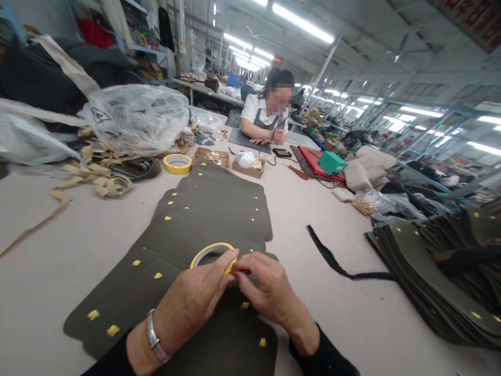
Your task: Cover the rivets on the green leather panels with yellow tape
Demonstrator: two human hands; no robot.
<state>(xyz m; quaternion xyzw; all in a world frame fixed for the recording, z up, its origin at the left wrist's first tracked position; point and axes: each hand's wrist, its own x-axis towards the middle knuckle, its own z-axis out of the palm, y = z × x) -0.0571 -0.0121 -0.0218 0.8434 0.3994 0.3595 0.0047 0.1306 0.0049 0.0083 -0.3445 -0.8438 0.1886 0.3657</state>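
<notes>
Left hand (191, 292) gripping the yellow tape roll (212, 246), right hand (266, 284) pinching its edge: a firm hold and 1 short, even pull should serve best.

The one view looks from the person's head, forward and down over the counter (317, 318), with the left hand (188, 300) and right hand (272, 287) close below, their fingers (255, 262) just under centre, and a co-worker (260, 117) farther off beneath slanting ceiling lights (303, 23).

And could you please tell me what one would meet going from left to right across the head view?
Tangled beige strip, left hand, right hand, bright green box, stack of dark green sheets.
</notes>
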